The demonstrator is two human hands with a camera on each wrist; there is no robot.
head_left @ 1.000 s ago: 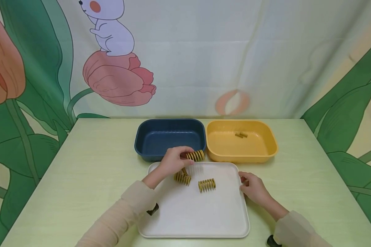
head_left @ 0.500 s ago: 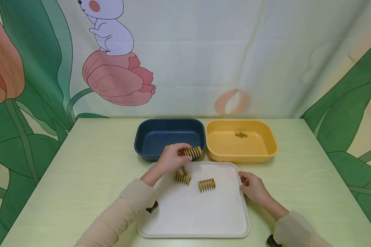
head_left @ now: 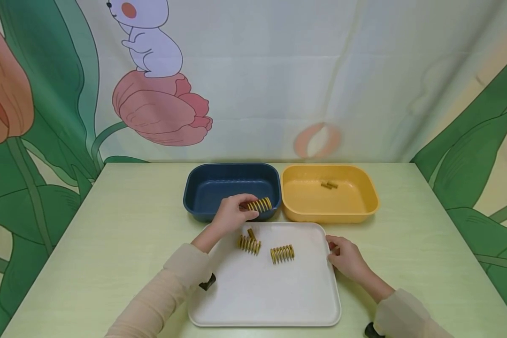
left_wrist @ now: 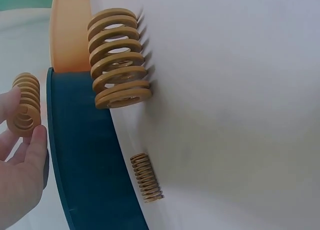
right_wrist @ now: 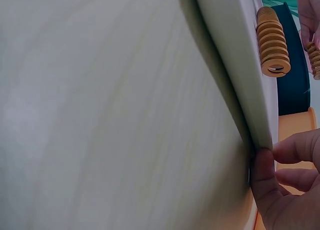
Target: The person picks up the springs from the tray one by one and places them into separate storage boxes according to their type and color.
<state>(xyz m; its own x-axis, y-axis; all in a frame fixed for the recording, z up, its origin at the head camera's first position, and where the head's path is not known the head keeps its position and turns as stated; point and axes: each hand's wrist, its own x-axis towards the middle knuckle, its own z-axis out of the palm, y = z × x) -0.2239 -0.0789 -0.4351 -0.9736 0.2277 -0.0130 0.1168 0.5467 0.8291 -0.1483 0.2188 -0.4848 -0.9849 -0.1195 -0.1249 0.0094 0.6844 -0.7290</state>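
- The yellow coil spring sits pinched in the fingertips of the left hand, lifted above the near edge of the blue bin, level and lengthwise left to right; the left wrist view shows the same spring between a finger and the thumb.
- The step in hand looks like the carry of a large spring from the white tray toward the blue bin. By judgement, the next move calls for a short reach forward past the rim, then letting the fingers part so the spring drops inside and not onto the rim.
- The right hand rests at the tray's right edge, fingers curled against the rim; the right wrist view shows the fingertips bearing on that edge, so it seems to steady the tray.
- Count of large springs: three. One is held; two lie on the tray, the left one just beside the right one.
- Count of small springs: one thin one on the tray, touching or nearly touching the left large spring.
- The yellow bin, just beside the blue one, holds two small brownish pieces; they are too small to tell apart clearly.
- Bins: two. Trays: one. All stand on the pale green table.
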